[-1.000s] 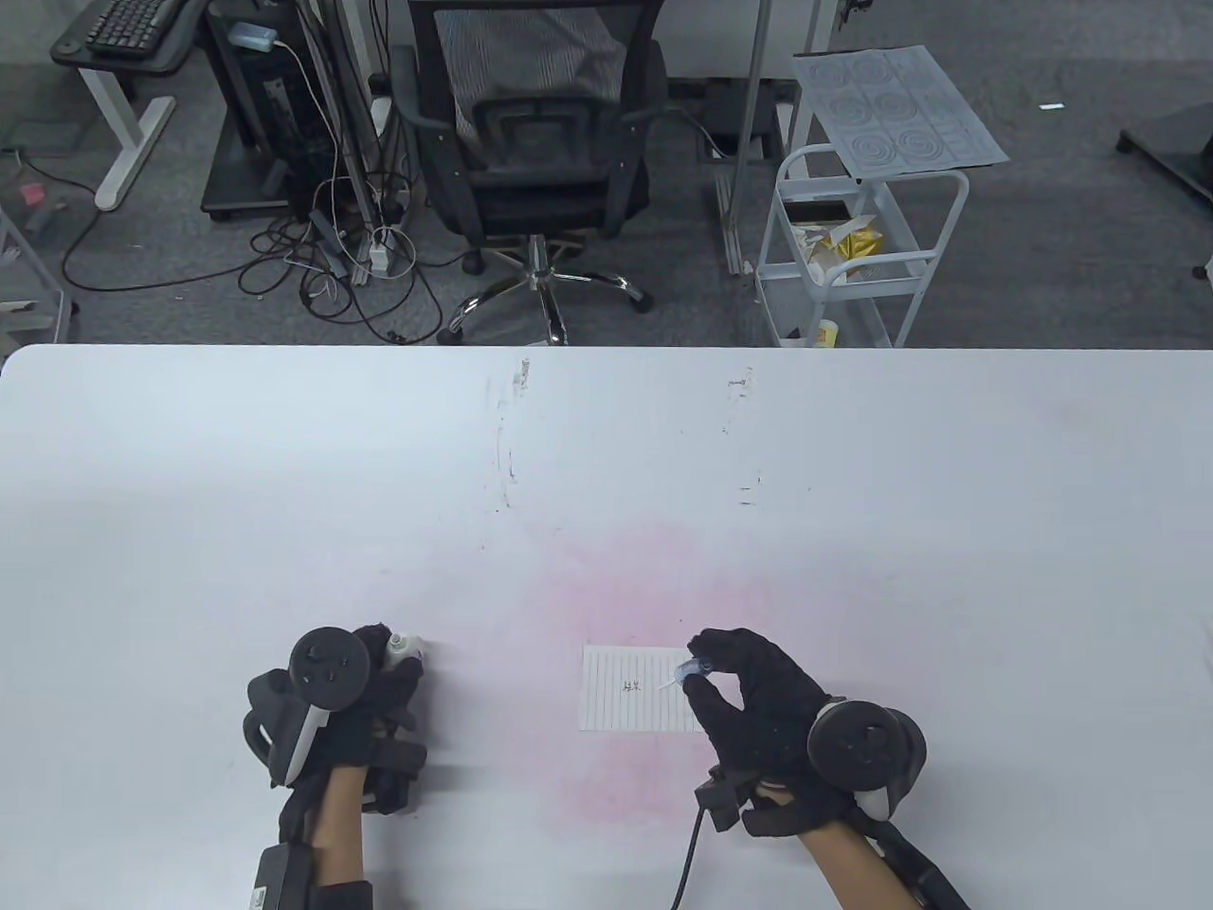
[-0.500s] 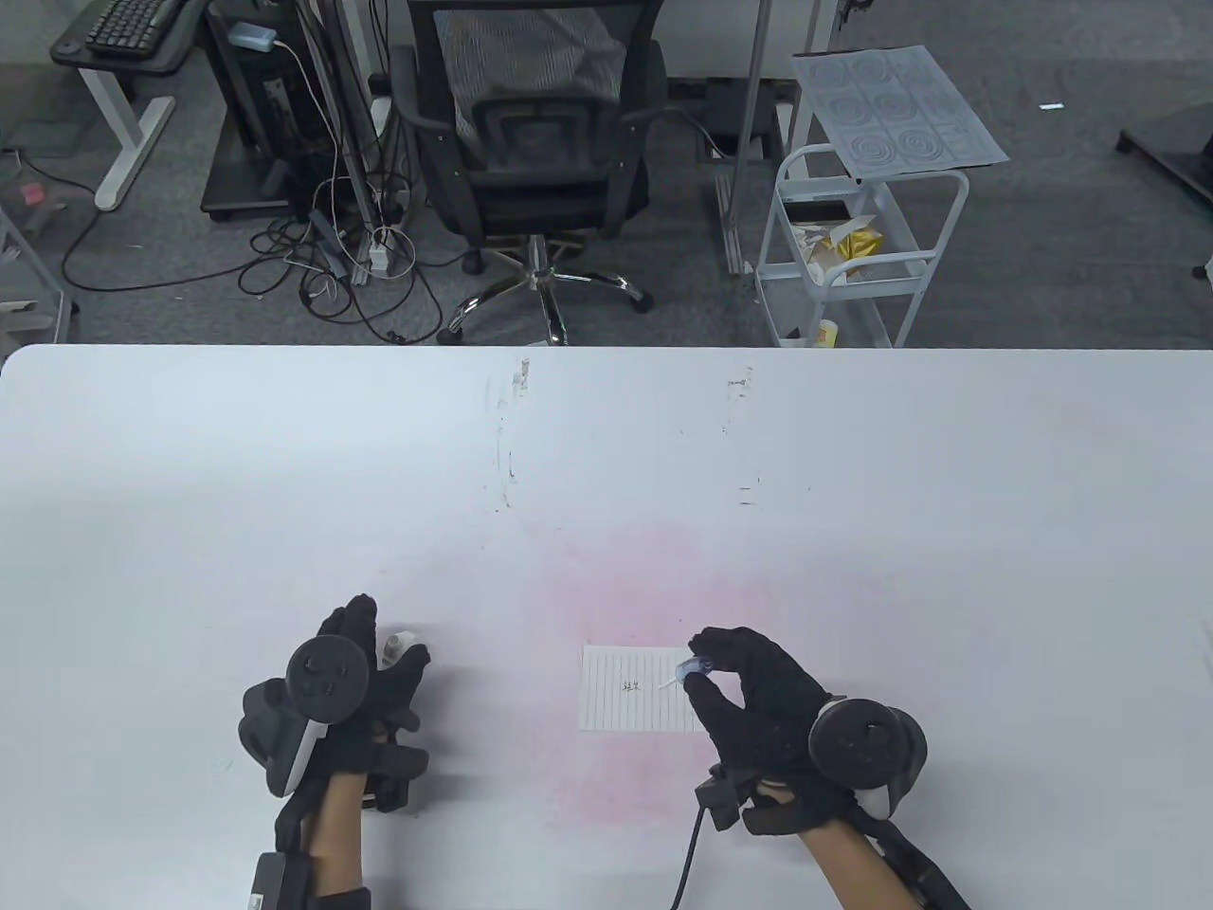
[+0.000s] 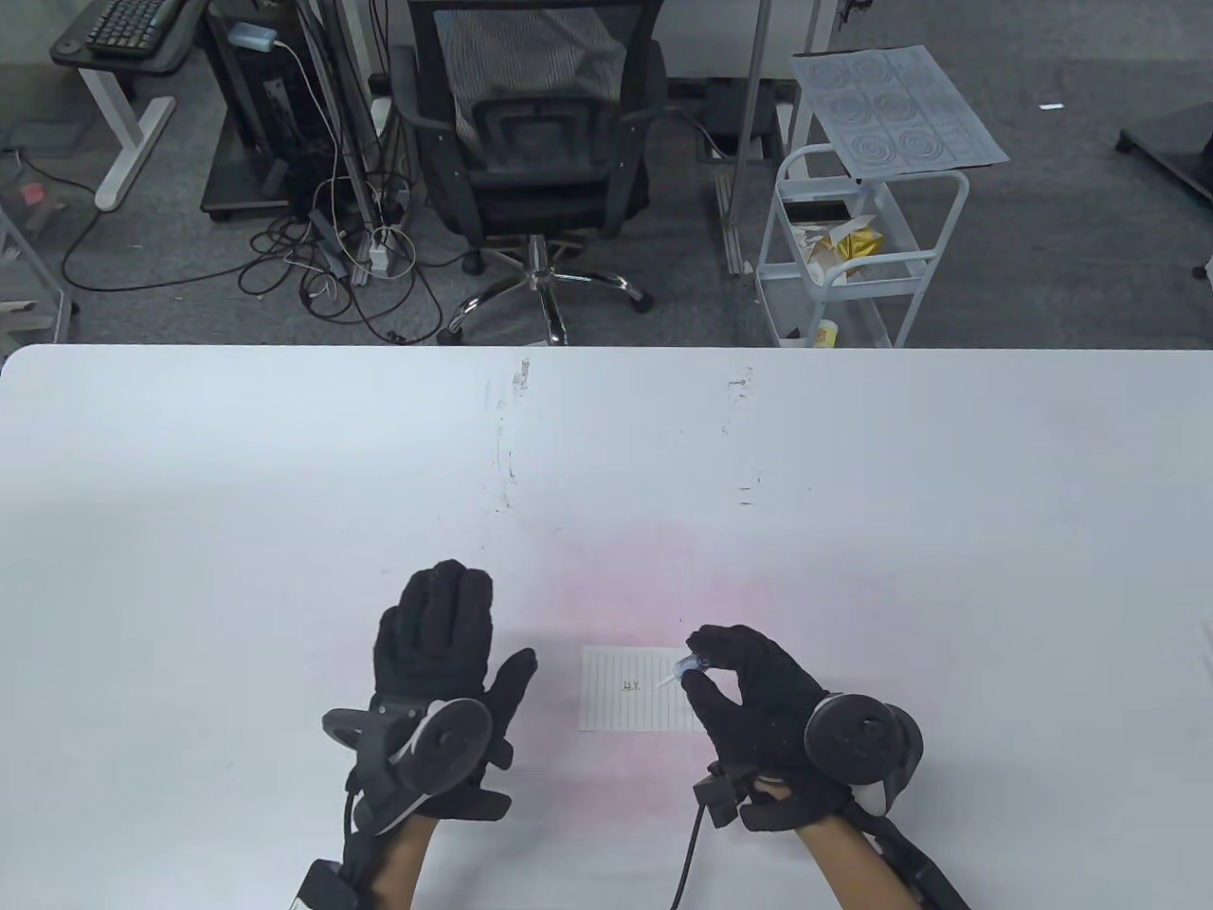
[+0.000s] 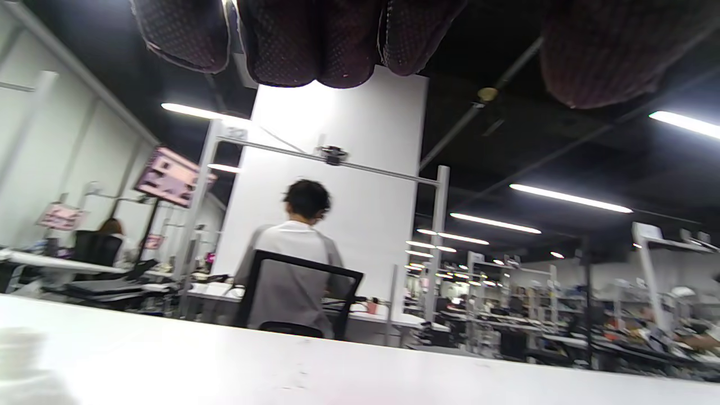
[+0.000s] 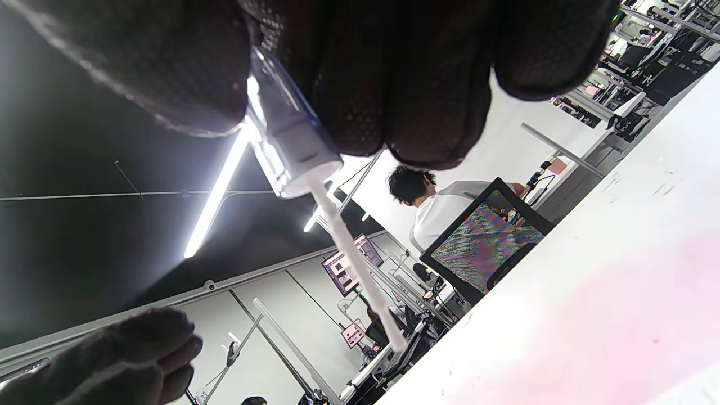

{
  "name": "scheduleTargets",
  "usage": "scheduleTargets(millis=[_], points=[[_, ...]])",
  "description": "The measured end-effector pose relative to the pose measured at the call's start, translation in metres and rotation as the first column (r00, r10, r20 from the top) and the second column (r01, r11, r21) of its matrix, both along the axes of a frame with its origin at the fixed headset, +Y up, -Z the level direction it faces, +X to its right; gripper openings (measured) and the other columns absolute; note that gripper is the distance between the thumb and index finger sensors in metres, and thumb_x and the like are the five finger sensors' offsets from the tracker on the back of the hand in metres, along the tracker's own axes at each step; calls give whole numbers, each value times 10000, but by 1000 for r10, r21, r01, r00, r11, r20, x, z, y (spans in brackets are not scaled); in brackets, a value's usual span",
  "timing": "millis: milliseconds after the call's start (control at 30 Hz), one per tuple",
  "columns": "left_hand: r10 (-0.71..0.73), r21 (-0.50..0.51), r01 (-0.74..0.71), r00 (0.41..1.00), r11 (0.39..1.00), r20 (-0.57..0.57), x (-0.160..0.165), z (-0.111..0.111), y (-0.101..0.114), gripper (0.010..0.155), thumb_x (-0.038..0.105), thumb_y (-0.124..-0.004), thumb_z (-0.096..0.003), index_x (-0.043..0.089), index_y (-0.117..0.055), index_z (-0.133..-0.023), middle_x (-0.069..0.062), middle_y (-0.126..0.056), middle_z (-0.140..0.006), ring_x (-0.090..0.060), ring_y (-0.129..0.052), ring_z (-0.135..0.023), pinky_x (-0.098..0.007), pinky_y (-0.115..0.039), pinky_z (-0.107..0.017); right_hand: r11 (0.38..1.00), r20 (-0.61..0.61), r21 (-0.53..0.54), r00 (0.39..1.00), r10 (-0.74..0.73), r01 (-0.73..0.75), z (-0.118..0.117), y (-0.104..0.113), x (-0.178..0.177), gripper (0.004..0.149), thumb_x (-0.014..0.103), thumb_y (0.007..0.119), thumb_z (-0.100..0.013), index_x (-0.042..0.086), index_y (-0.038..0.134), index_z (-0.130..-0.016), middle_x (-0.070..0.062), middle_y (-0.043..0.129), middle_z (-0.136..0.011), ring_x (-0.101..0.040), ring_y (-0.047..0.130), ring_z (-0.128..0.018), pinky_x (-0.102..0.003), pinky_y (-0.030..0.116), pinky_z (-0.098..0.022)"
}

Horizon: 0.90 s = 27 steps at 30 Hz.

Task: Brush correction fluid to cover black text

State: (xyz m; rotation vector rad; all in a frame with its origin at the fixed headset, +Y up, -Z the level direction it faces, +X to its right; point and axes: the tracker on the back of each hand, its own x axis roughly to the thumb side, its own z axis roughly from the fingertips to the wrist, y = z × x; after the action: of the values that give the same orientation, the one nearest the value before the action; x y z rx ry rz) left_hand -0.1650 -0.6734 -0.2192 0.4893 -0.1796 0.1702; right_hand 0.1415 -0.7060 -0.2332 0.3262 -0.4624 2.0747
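Observation:
A small lined paper (image 3: 637, 706) lies on the white table (image 3: 853, 531), with black text (image 3: 631, 685) near its middle. My right hand (image 3: 699, 668) pinches the clear cap of the correction brush (image 3: 695, 665) between thumb and fingers. Its white tip (image 3: 664, 682) points left, just right of the text. In the right wrist view the cap (image 5: 287, 146) and the thin white brush stem (image 5: 360, 270) hang from my fingers (image 5: 427, 84) above the table. My left hand (image 3: 479, 626) is open with the fingers spread, left of the paper and holding nothing. The fluid bottle is not in sight.
A pink stain (image 3: 654, 588) spreads over the table around the paper. Behind the far edge stand an office chair (image 3: 535, 142) and a white cart (image 3: 858, 246). A blurred white shape (image 4: 22, 365) sits at the bottom left of the left wrist view.
My left hand has let go of the small white bottle, opened, and moved right towards the paper. The bottle no longer shows. My right hand and the brush have stayed in place.

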Motion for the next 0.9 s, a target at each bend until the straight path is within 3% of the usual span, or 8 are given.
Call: scheduleTargets(millis=[233,400,667,900], points=[[-72,-128,88,989,988,130,34,-8,-24,789,655,-674,-418,286,-464,-1084,-71,-500,-1172,-339,-572,-1107,-567,-571,-773,1000,2,-8,1000,3,-3,-1,-1,-1,500,457,843,-381,202,779,-807,-51,831,-761,-323,952,-629,-580,700,-561],[-165,-278,218,965,936,203,53,-19,-47,751,616,-652,-431,299,-457,-1083,-73,-444,-1184,-323,-494,-1128,-559,-534,-784,1000,2,-12,1000,7,-7,-2,-2,-2,500,456,844,-381,203,780,-807,-51,831,-761,-324,952,-629,-582,699,-562],[-227,-482,324,941,814,250,68,-34,-80,701,549,-622,-450,303,-443,-1081,-29,-393,-1185,-309,-427,-1126,-541,-472,-792,999,2,-28,1000,31,-31,-6,-3,-5,497,454,847,-381,206,783,-807,-50,833,-762,-325,954,-629,-581,700,-562],[-242,-651,380,924,658,295,73,-44,-97,666,493,-526,-510,308,-273,-1098,-25,-235,-1195,-297,-308,-1142,-502,-381,-826,996,-6,-45,997,75,-76,-12,-9,-14,496,453,850,-378,207,788,-804,-49,837,-760,-325,956,-628,-581,702,-560]])
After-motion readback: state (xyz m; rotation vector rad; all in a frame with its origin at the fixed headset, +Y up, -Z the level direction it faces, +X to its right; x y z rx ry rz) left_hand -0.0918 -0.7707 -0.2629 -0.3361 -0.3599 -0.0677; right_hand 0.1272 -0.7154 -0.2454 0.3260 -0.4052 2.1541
